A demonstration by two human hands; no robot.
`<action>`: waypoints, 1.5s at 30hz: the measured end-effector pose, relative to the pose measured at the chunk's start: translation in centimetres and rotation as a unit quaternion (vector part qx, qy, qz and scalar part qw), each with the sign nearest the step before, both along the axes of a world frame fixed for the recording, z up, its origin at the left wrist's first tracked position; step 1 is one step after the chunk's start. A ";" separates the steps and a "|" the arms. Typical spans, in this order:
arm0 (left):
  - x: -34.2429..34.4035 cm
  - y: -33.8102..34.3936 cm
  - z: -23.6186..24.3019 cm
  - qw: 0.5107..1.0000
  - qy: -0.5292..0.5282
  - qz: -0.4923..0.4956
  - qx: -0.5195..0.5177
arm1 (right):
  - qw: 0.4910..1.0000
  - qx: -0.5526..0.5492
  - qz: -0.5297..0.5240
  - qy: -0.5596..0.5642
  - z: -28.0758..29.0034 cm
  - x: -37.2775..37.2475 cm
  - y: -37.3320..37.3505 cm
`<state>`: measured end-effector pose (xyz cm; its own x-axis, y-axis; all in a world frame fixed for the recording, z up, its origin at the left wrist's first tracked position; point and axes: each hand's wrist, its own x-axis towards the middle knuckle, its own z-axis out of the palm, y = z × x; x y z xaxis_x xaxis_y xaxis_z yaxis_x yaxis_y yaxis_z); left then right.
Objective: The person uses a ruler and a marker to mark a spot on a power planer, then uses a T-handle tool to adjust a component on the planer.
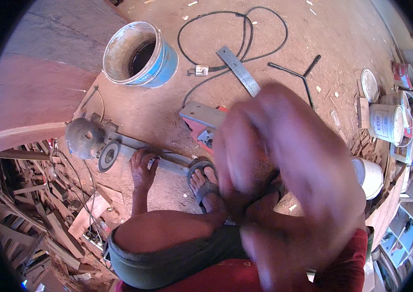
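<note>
My left hand [142,169] is low at the left, its fingers curled at the edge of a long grey bar [174,164]; whether it pinches something small is unclear. Beside it lies a grey grinder motor [83,138] with a round abrasive disc [109,155]. Close to the camera, my right hand [245,151] is raised and smeared by motion, its fingers unreadable. Partly behind it sits a red power tool with a flat metal plate [204,115], resembling an upturned electric planer, in front of my sandalled foot [202,181].
A blue bucket [166,65] holds dark liquid. Beyond the tool lie a black cable [182,46], a flat metal strip [239,70] and a three-armed black bar [304,77]. Wood scraps [58,231] crowd the left; white pails [385,121] stand at the right.
</note>
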<state>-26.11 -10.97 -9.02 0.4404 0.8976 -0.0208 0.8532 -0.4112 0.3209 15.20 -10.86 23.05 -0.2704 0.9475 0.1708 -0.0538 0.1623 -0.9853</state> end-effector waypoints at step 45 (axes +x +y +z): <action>21.7 0.5 7.2 0.938 -0.244 -0.246 0.002 | 0.902 0.126 0.064 -0.408 -23.9 7.6 -1.9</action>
<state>-4.37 -10.47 -1.81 0.7580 0.5821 0.2943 0.3105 -0.7188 0.6221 22.85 -12.79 -0.86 -0.5079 0.8585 0.0705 0.6386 0.4302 -0.6380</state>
